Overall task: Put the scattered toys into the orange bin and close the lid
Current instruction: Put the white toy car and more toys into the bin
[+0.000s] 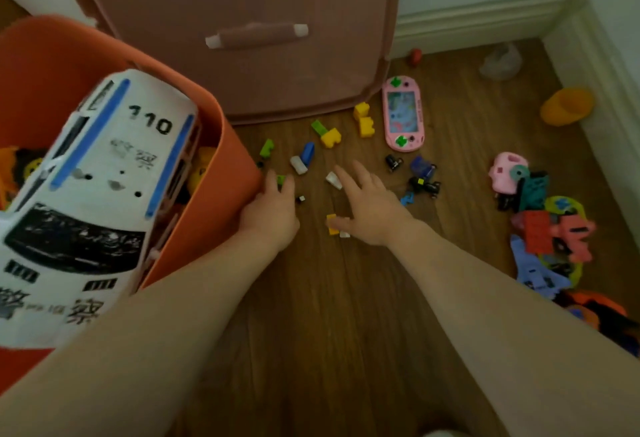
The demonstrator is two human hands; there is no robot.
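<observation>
Rm corner: brown wood-plank floor (329, 315), white skirting board (485, 17) along back & rt walls. Tall orange plastic bin (214, 201) at left, open, already part full; big white toy police car w/ blue stripes (104, 173) sticks nose-up out of it. Dusty-pink plastic lid w/ bar handle (242, 34) leans upright behind bin, not yet on.

Left hand (273, 209) against bin wall, fingers loosely curled around a small green block (281, 179), prob pinched, but too blurred to say for sure. Right hand (367, 204) flat & spread, fingers slack, holding nothing, just beside small white block (333, 180); orange block (333, 224) under the palm edge.

Handling: blocks are hard, light, smooth plastic, likely to skid on the planks. Judge a scoop or thumb-finger pinch on the long sides works best. Pink handheld game toy (403, 114) stiff, flat; take by its long edges.

Room: floor open toward camera; foam puzzle pieces (554, 235) crowd the rt wall. Bin rim near, short lift.
</observation>
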